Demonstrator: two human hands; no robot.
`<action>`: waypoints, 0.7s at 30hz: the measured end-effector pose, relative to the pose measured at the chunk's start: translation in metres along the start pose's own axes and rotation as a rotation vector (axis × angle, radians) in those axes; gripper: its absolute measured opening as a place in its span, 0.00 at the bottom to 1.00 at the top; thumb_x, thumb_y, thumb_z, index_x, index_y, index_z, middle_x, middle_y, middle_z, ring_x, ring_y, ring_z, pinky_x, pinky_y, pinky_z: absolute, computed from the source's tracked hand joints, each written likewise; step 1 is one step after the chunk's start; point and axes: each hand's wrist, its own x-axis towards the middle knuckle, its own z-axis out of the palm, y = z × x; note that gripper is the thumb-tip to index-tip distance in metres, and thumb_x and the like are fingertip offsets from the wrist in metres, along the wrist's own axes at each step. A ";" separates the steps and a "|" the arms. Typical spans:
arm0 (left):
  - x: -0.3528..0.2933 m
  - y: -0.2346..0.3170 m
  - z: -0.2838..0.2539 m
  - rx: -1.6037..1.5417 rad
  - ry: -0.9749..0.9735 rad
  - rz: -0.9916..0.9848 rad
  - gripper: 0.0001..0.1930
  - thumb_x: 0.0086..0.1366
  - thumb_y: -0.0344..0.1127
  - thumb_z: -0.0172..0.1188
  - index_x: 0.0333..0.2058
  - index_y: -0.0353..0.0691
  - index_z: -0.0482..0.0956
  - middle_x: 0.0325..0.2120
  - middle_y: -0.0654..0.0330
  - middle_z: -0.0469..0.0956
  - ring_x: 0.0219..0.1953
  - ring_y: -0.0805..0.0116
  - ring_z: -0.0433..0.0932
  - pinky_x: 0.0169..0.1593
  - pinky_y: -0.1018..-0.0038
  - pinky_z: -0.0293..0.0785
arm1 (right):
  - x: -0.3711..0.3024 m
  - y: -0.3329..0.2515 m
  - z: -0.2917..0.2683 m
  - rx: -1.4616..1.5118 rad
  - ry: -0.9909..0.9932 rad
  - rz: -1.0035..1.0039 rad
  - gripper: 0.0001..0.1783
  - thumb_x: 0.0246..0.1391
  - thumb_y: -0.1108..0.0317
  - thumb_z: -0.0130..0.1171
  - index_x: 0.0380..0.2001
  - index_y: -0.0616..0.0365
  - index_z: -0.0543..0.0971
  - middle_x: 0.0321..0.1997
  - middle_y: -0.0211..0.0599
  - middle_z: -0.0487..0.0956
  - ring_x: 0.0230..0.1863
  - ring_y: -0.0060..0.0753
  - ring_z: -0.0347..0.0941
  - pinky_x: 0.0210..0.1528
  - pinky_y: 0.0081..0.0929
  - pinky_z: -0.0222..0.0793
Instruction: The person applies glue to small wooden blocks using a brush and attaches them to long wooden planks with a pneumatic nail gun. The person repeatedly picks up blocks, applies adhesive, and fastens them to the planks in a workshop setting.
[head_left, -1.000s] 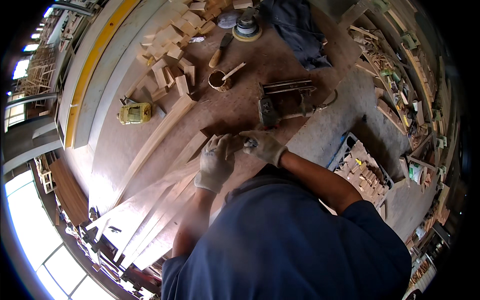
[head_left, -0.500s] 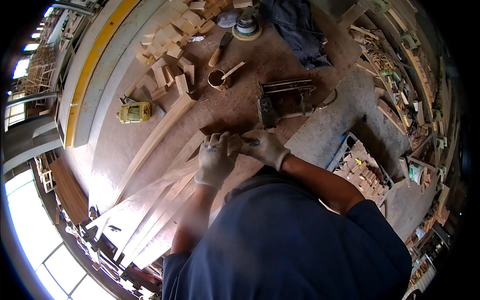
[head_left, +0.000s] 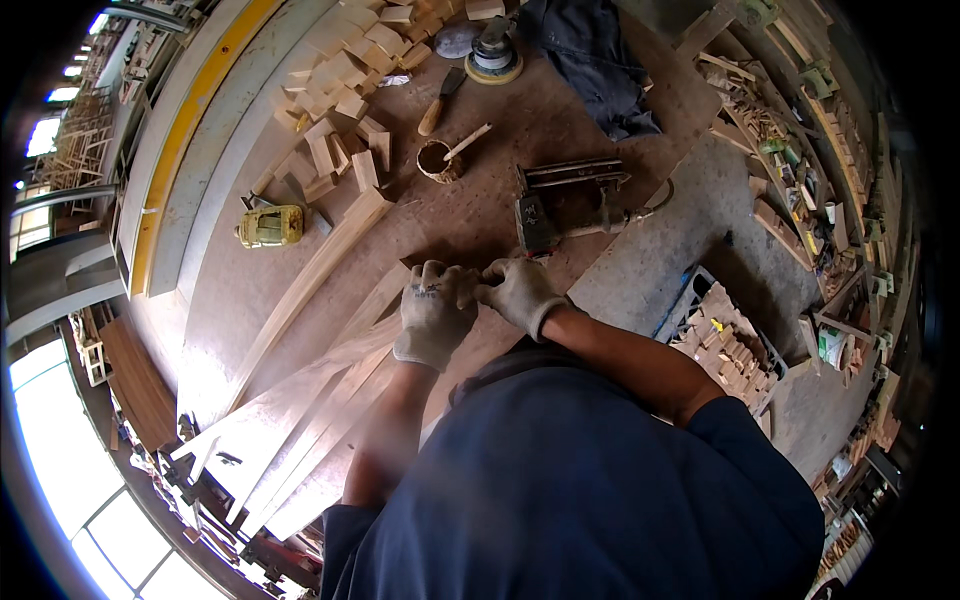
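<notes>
Both my hands wear pale work gloves and meet at the near side of the brown workbench. My left hand is closed, fingers curled, beside the end of a wooden strip. Close on its right, my right hand is also closed, its fingertips pressed toward the left hand's. Whatever lies between them is hidden by the gloves. Just beyond the right hand lies a nail gun on its side. Farther off stands a crusted glue pot with a stick in it.
Long boards run along the left. Wooden blocks pile at the back, near a brush, a round sander and a dark cloth. A yellowish container stands left. A crate of wood pieces sits on the right.
My right hand has turned slightly, its fingers curling more and its wrist shifting a little left. The left hand has rolled a little, showing more of its back.
</notes>
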 end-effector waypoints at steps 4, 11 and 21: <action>-0.001 -0.004 0.005 0.017 -0.007 -0.015 0.18 0.57 0.35 0.67 0.48 0.49 0.86 0.46 0.61 0.85 0.52 0.49 0.78 0.59 0.57 0.76 | 0.005 0.006 0.002 0.015 -0.012 0.007 0.20 0.50 0.55 0.77 0.40 0.60 0.89 0.39 0.45 0.89 0.42 0.40 0.87 0.49 0.35 0.81; -0.001 0.001 -0.004 -0.009 -0.018 -0.051 0.21 0.56 0.37 0.69 0.50 0.47 0.85 0.46 0.54 0.83 0.52 0.45 0.78 0.56 0.53 0.78 | 0.004 0.001 -0.025 0.062 -0.137 -0.032 0.17 0.51 0.58 0.76 0.38 0.58 0.88 0.38 0.46 0.88 0.41 0.48 0.85 0.48 0.40 0.80; 0.002 0.004 -0.011 -0.053 -0.031 -0.051 0.21 0.55 0.37 0.70 0.50 0.45 0.84 0.44 0.49 0.82 0.51 0.42 0.78 0.57 0.52 0.78 | 0.049 0.080 -0.108 -1.175 0.246 -0.275 0.33 0.61 0.68 0.59 0.71 0.52 0.72 0.52 0.42 0.83 0.55 0.46 0.78 0.63 0.45 0.69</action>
